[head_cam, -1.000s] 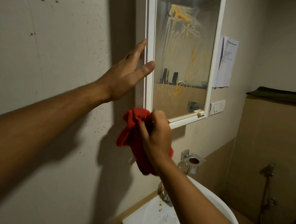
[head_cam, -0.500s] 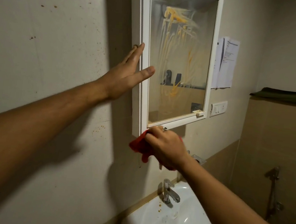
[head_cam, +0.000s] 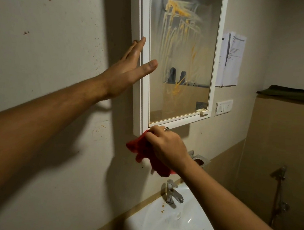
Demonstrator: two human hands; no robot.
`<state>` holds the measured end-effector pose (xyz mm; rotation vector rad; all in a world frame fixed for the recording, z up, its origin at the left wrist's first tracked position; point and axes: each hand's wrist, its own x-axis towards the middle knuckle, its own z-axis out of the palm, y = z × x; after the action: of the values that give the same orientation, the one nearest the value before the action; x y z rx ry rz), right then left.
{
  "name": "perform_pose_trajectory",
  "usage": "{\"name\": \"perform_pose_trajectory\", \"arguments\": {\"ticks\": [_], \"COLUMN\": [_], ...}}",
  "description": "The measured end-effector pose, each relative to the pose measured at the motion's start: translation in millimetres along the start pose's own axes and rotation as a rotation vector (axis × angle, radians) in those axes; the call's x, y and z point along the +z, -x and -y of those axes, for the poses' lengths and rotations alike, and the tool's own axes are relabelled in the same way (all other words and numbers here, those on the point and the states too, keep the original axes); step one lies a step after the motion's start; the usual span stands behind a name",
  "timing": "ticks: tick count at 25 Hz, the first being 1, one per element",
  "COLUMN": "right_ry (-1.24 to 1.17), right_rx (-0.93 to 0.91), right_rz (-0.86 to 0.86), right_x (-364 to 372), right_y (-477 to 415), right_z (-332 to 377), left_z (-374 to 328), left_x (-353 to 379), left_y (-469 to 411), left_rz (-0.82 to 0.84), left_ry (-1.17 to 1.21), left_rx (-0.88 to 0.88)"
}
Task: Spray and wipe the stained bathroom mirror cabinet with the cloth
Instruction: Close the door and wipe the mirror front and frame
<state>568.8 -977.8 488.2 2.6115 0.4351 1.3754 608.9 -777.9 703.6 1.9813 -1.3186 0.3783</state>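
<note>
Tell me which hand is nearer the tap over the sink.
Right. The right hand, gripping the red cloth, is just above the tap; the left hand is higher up, flat against the mirror cabinet frame.

The left arm [head_cam: 45, 119] reaches up and far, almost straight. The left hand [head_cam: 129, 70] is flat, fingers straight and close together, thumb out to the right, fingertips touching the cabinet [head_cam: 140, 95] frame. The right arm [head_cam: 231, 209] comes in from the near right. The right hand [head_cam: 164, 147] sits lower, fingers curled tight round the red cloth [head_cam: 136, 148]
</note>
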Motion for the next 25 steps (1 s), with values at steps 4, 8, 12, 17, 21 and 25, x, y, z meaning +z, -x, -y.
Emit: {"name": "perform_pose_trajectory", "arguments": {"ticks": [4, 8, 12, 17, 21, 25], "right_ry": [-0.001, -0.269, -0.926, -1.045, -1.140, -1.123], "right_rx": [0.167, 0.240, 0.746, 0.903, 0.885, 0.795], "right_rz": [-0.043, -0.049, -0.203, -0.523, -0.368, -0.159], "right_x": [-9, -7, -48, -129, -164, -186], "right_y": [9, -7, -27, -55, -52, -36], "right_z": [-19, 20, 33, 27, 18, 3], "left_z": [2, 1, -3, -15, -28, -36], "left_x": [-5, -1, -8, 40, 41, 32], "left_y": [-3, -4, 8, 50, 31, 12], "left_rz": [0.022, 0.030, 0.057, -0.067, -0.076, 0.025], "left_ry": [-0.016, -0.067, -0.188, -0.229, -0.002, 0.226], "left_rx": [-0.010, -0.026, -0.039, 0.166, 0.175, 0.125]}}
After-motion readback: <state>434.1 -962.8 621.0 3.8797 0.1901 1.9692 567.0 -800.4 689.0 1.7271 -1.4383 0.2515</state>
